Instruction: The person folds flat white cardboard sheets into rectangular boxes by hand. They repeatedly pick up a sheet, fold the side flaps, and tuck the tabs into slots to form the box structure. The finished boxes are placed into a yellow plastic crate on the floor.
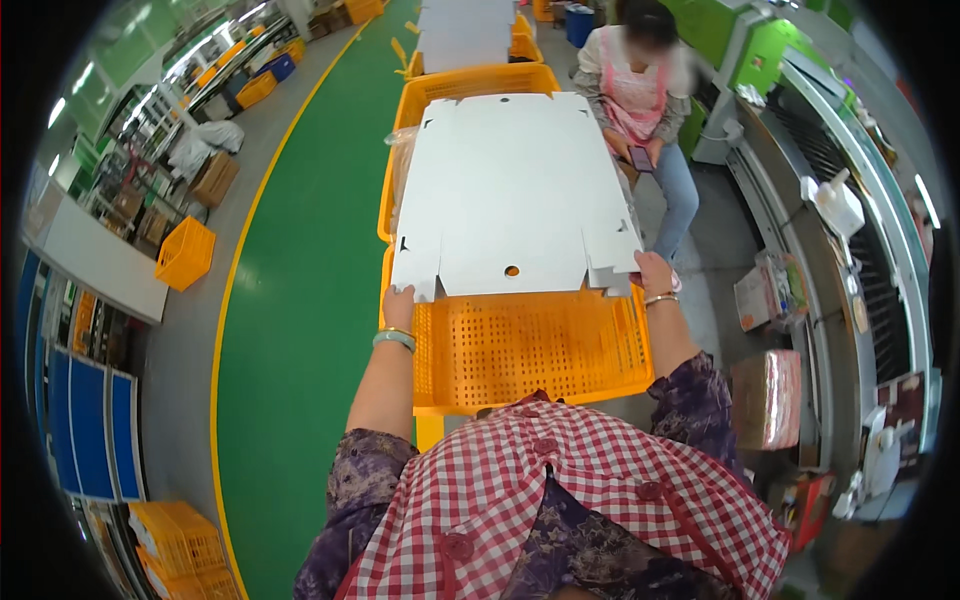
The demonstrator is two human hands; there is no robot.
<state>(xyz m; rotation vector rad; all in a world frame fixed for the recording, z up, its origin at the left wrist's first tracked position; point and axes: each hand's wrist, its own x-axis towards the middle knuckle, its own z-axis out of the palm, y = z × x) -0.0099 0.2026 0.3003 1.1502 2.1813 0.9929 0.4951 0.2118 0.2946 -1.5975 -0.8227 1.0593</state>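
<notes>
A large white die-cut cardboard sheet (508,190) lies flat across the yellow-orange plastic crates in front of me. It has slots at its corners and a small round hole near its near edge. My left hand (398,298) is closed on its near left corner. At the near right corner, beside some folded flaps, my right hand (654,274) grips the same sheet. Below the sheet's near edge shows the perforated inside of the nearest crate (530,345). Clear plastic film (402,150) sticks out along the sheet's left side.
A co-worker (640,90) in a pink apron sits at the right, close to the crates, holding a phone (640,158). More crates topped with a white sheet (465,35) stand beyond. Machinery (800,150) lines the right; a yellow-edged green walkway (300,300) runs along the left.
</notes>
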